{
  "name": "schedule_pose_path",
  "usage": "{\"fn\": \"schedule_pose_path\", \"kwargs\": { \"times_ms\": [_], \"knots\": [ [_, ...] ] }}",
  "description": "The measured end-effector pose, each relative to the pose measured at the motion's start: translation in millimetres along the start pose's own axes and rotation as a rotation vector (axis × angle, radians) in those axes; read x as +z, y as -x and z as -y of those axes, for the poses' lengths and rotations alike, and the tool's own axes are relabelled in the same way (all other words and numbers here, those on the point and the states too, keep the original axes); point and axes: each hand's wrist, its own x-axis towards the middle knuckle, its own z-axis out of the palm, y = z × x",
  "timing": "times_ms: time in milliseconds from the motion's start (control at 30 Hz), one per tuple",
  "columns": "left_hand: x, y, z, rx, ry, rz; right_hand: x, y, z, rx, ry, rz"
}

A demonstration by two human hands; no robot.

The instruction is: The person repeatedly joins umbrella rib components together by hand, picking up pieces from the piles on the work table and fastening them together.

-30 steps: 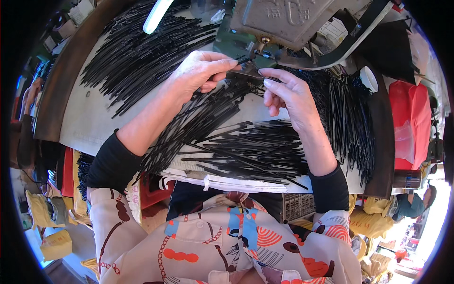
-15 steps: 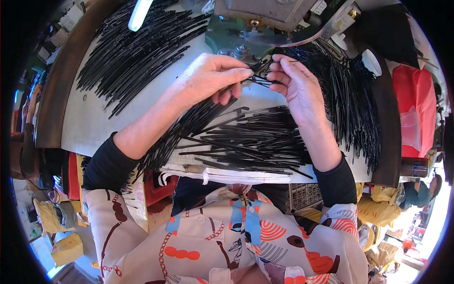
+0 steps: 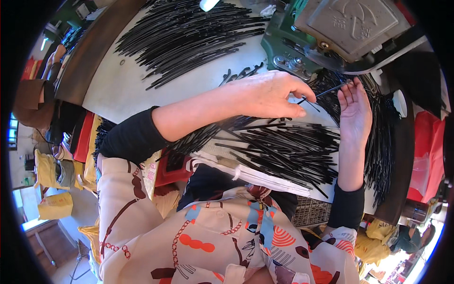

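My right hand is raised with its palm toward the left, its fingertips closed on one end of a thin black rod. The rod slants down and left toward my left hand. My left hand has thumb and forefinger apart, the forefinger tip close to the rod's lower end; whether they touch, I cannot tell. Just beyond the hands stands a green machine with a grey metal cover. A pile of black rods lies below the hands, and another bundle is partly hidden under my left forearm.
A wide pile of black rods covers the far left of the white table. More thin black strands hang over the right side. A white cup stands at the right edge, near a red bag. White cloth lines the front edge.
The view has turned, shifting the table in the picture. My hands have moved apart from their close position near the machine. My left thumb and forefinger have opened from a pinch.
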Motion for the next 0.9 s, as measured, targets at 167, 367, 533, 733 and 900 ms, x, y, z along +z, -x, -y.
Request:
{"fn": "schedule_pose_path", "kwargs": {
  "times_ms": [167,367,533,733,900],
  "knots": [
    [-15,3,8,0.002,0.016,-0.05,0,-1,-2,-0.058,-0.036,-0.05],
    [-56,19,19,-0.172,-0.006,-0.136,5,-3,-1,-0.133,-0.066,-0.059],
    [-78,37,43,-0.199,-0.425,-0.334,-3,-3,0,-0.13,-0.097,-0.023],
    [-80,48,62,-0.369,-0.856,-0.342,4,4,-3,-0.082,-0.062,-0.031],
    [-75,44,66,-0.311,-0.91,-0.356,7,3,-5,-0.049,-0.04,-0.037]
  ]
}}
